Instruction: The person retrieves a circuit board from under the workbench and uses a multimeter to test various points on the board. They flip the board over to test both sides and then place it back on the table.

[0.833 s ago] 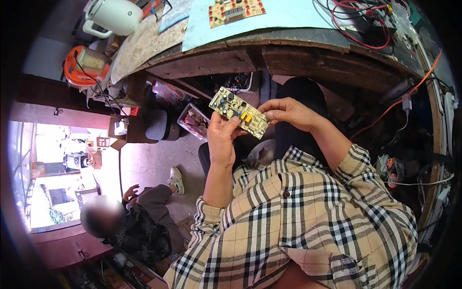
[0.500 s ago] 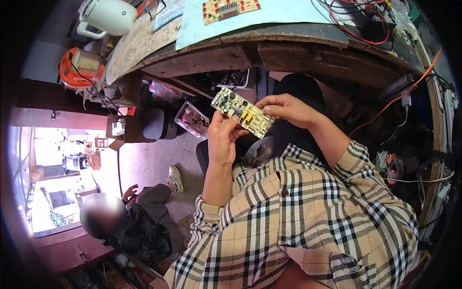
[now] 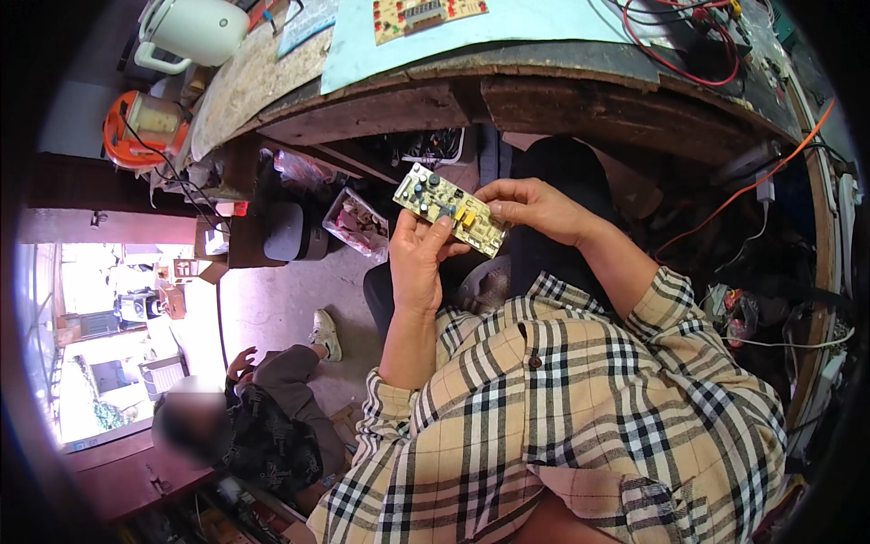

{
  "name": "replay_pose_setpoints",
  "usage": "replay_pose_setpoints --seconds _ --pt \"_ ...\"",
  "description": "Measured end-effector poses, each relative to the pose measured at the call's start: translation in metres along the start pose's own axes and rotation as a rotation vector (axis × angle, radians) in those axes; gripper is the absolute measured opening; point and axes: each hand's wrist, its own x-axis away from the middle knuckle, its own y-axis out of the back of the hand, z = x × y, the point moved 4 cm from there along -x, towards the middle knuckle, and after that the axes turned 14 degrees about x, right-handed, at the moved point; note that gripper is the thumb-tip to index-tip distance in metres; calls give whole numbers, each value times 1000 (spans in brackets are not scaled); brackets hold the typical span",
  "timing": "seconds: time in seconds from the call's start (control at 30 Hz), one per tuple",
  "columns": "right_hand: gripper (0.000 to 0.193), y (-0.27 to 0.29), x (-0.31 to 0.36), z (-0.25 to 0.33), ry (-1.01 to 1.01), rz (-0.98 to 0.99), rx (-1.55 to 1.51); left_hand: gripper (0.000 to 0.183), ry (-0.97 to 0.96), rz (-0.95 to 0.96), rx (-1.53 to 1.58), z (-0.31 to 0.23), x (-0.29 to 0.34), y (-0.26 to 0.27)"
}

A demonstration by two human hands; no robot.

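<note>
Between my two hands is a pale circuit board [image 3: 438,192] with dark capacitors, a blue part and yellow blocks on its upper face. It is held tilted above my lap, in front of the bench. My left hand [image 3: 420,265] grips its near edge, thumb on the upper face and the other fingers partly hidden underneath. At the board's right end, my right hand [image 3: 535,208] is closed on the far edge between thumb and fingers. A second circuit board [image 3: 430,18], with red parts and a grey display block, lies on the bench.
The wooden bench [image 3: 580,109] carries a light blue sheet [image 3: 544,45], red and black leads [image 3: 720,72] and a pale kettle [image 3: 195,32]. Below stand a box of scraps [image 3: 358,222] and a dark bin [image 3: 294,234]. Another person [image 3: 272,426] sits low at left.
The whole view has shifted slightly, with the bench and floor things a little further left. Both hands keep their hold on the circuit board, which is almost unmoved.
</note>
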Motion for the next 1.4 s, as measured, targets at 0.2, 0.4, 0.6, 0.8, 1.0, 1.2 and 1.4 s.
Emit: replay_pose_setpoints --seconds 0.2,0.4,0.6,0.8,1.0,1.2,1.4 --pt "29 -6 9 6 64 -7 37 41 9 54 -51 -12 9 -9" --pt "29 0 22 52 119 40 77 67 15 307 -39 -46 19 -29" --pt "30 12 20 118 256 34 274 73 -88 549 -24 -79 15 -66" --pt "30 31 0 176 270 -138 467 71 -341 552 -33 -129 -3 -89" --pt "21 103 -47 252 273 -799 1384 60 -464 562 71 -168 -61 -102" --pt "25 160 -92 254 -195 -1012 1640 60 -416 518 176 -170 -107 -110" --pt "23 171 -98 233 -261 -1042 1664 63 -376 424 278 -159 -125 -97"
